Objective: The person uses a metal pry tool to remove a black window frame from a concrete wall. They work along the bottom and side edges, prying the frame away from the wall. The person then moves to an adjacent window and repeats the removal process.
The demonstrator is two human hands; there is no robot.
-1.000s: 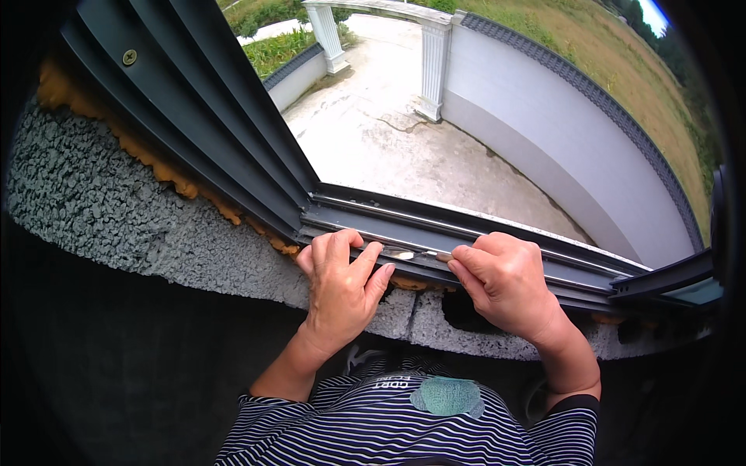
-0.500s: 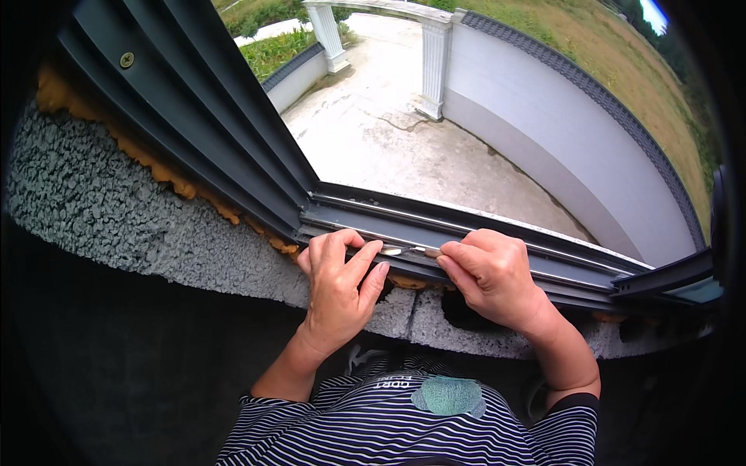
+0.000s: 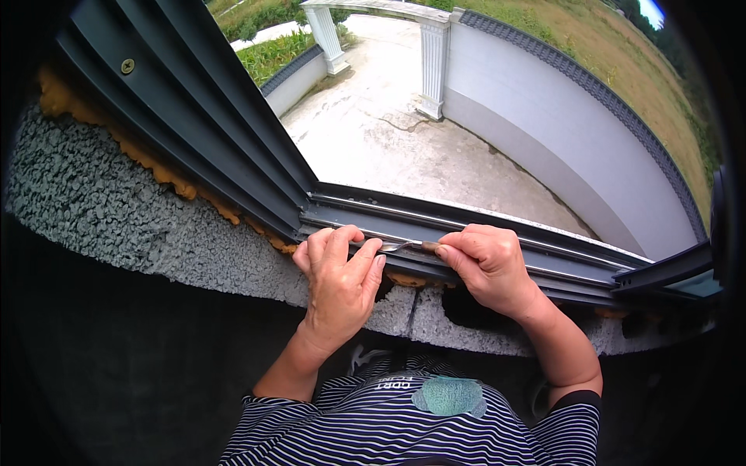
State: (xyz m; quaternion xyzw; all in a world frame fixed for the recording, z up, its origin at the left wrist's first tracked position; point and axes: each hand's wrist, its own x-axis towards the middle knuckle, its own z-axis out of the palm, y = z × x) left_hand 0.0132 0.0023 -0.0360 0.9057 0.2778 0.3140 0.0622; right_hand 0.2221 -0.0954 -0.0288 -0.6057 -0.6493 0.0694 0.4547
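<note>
In my right hand (image 3: 491, 266), thumb and fingers pinch the brownish handle of a small spatula-like tool (image 3: 404, 245). Its thin silvery blade points left, lying over the lower track of a dark grey window frame (image 3: 559, 269). My left hand (image 3: 339, 273) is bent over the same track, with the blade's end between index finger and thumb. The other left fingers rest on the frame near its corner, and their tips are partly hidden. What lies under the blade is too small to tell.
Rough grey masonry (image 3: 194, 248) borders the frame, with orange foam (image 3: 179, 185) in the joint. At right stands a dark sash edge (image 3: 668, 270). Beyond the opening, far below, are a concrete yard (image 3: 365, 140) and a white wall (image 3: 559, 116).
My right hand has shifted slightly right along the track, and the tool's blade has turned so more of its silvery length shows. My left hand has stayed almost in place.
</note>
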